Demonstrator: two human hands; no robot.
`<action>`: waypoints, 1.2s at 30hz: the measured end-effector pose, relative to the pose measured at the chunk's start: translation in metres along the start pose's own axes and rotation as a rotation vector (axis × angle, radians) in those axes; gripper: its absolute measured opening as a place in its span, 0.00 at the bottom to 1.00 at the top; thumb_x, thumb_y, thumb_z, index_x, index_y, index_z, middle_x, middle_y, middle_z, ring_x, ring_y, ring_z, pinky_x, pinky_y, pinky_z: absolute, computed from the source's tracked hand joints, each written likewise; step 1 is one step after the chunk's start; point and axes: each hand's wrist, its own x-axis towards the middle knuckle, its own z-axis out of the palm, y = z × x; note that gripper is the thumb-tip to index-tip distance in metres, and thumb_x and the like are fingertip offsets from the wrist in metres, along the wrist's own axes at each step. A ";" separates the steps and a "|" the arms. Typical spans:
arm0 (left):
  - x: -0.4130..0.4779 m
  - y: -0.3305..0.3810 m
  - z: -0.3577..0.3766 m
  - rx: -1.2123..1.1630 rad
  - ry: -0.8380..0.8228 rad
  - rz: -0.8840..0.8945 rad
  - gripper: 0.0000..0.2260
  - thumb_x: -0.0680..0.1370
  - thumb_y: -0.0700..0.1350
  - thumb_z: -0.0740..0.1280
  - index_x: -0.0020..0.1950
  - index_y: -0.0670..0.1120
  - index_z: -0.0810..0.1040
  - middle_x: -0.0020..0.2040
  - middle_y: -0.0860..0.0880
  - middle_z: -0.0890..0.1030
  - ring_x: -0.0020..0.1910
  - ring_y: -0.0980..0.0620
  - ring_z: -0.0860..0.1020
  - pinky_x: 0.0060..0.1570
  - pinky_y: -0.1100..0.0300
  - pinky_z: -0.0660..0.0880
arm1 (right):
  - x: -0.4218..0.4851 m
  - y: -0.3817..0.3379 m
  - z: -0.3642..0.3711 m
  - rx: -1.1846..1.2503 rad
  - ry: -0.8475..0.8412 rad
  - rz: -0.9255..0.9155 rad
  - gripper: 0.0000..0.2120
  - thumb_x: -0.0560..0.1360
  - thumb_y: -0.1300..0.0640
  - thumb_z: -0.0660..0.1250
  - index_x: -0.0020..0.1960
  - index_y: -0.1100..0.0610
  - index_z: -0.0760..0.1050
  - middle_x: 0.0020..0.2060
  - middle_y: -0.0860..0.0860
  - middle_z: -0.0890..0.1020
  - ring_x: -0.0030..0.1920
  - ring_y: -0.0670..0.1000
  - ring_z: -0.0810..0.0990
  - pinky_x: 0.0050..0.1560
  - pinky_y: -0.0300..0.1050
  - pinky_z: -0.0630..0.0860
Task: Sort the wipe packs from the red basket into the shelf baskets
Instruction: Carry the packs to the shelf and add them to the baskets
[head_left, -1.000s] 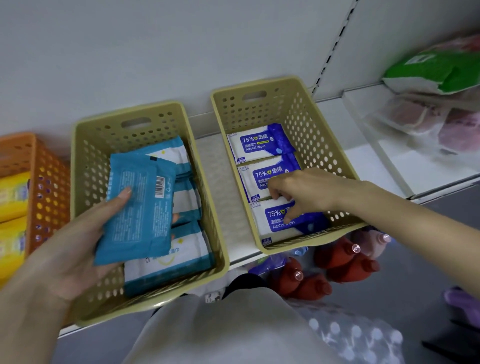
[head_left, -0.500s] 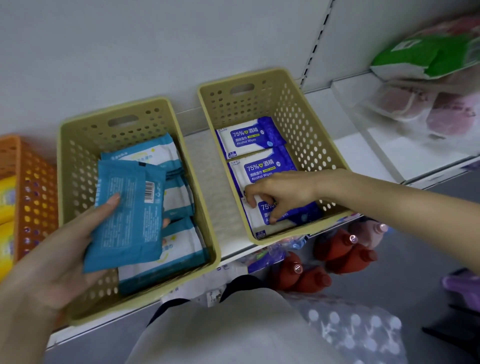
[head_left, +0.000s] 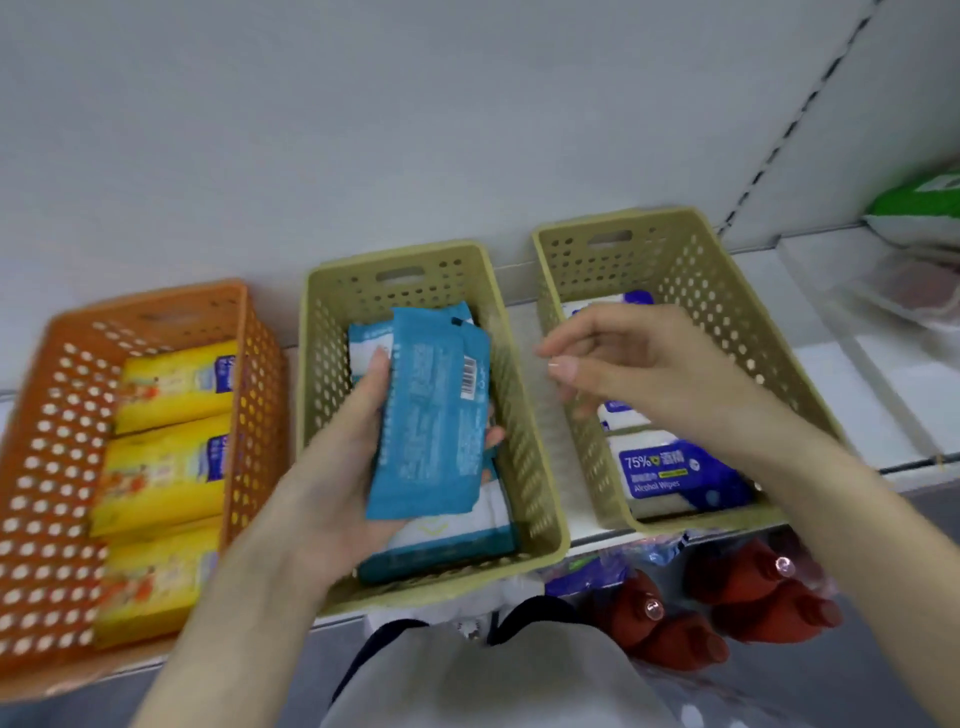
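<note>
My left hand holds a teal wipe pack, barcode side up, over the middle beige basket, which has more teal-and-white packs in it. My right hand hovers empty, fingers loosely bent, above the right beige basket. That basket holds blue-and-white alcohol wipe packs. The red basket is out of view.
An orange basket at the left holds yellow packs. All three baskets stand on a white shelf. Red bottles lie on the level below. Green and clear bags sit at the far right.
My right hand has lifted out of the right basket and left the alcohol pack there. The view has swung left, bringing the orange basket in. My left hand still holds the teal pack.
</note>
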 end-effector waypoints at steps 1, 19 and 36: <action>-0.003 0.001 0.004 0.016 -0.034 0.017 0.25 0.75 0.65 0.58 0.60 0.51 0.81 0.58 0.46 0.82 0.54 0.48 0.82 0.49 0.53 0.79 | -0.001 -0.004 0.020 0.057 -0.012 0.002 0.09 0.71 0.61 0.70 0.51 0.60 0.79 0.39 0.51 0.82 0.39 0.49 0.81 0.38 0.40 0.80; -0.030 0.030 -0.029 0.264 0.235 0.522 0.05 0.71 0.45 0.71 0.46 0.49 0.81 0.40 0.50 0.85 0.38 0.54 0.83 0.32 0.61 0.79 | 0.006 -0.016 0.096 0.402 -0.133 0.175 0.15 0.65 0.55 0.73 0.51 0.53 0.82 0.48 0.53 0.85 0.47 0.51 0.85 0.41 0.40 0.80; -0.038 0.027 -0.040 0.343 0.237 0.419 0.15 0.66 0.52 0.72 0.50 0.47 0.81 0.43 0.52 0.86 0.39 0.57 0.84 0.32 0.67 0.77 | 0.042 -0.021 0.082 0.368 -0.014 0.112 0.13 0.67 0.60 0.70 0.51 0.59 0.76 0.40 0.51 0.85 0.40 0.48 0.84 0.33 0.36 0.79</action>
